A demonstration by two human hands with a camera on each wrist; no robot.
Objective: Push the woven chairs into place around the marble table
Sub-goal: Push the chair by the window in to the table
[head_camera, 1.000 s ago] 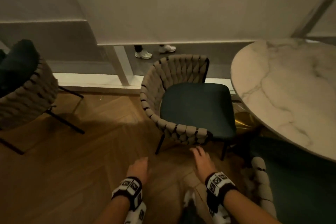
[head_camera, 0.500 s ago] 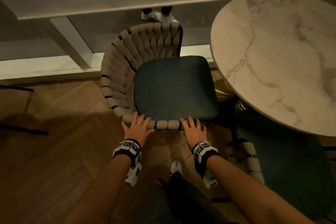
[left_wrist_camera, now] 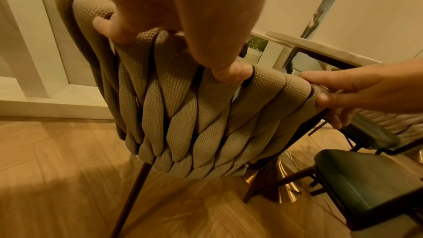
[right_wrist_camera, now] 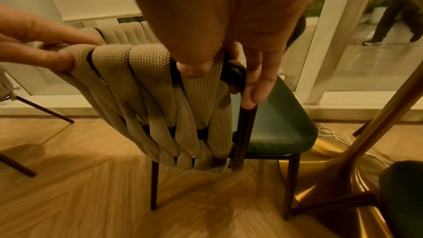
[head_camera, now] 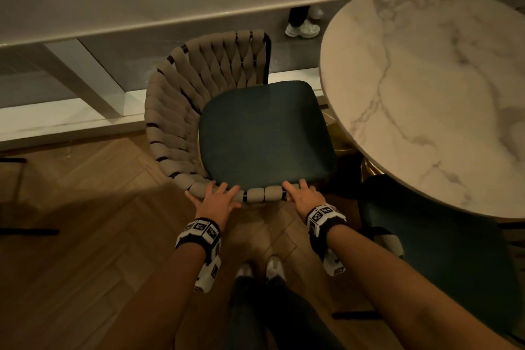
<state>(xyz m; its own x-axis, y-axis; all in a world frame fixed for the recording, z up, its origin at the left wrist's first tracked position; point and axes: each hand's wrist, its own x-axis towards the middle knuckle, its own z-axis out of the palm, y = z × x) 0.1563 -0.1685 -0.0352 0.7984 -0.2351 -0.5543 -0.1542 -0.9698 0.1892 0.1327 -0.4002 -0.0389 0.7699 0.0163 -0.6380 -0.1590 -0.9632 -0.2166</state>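
Observation:
A woven chair [head_camera: 176, 111] with beige knitted bands and a dark green seat stands left of the round marble table [head_camera: 440, 94], its seat corner at the table's edge. My left hand [head_camera: 213, 199] grips the near rim of the woven back, fingers over the top. My right hand [head_camera: 301, 196] grips the rim's right end by the dark frame. The left wrist view shows my left hand [left_wrist_camera: 206, 42] on the chair [left_wrist_camera: 183, 124]. In the right wrist view my right hand [right_wrist_camera: 228, 42] holds the chair [right_wrist_camera: 160, 106], thumb on the bands.
A second woven chair [head_camera: 443, 250] sits tucked under the table at lower right. The table's gold pedestal [right_wrist_camera: 366, 124] stands close to the chair legs. Legs of a third chair [head_camera: 28, 231] show at far left. Glass wall and sill lie behind; another person's shoes [head_camera: 302, 27] beyond.
A second ago both hands hung above the floor short of the chair. They reached forward onto its near rim and now grip it; my head has come closer over the chair.

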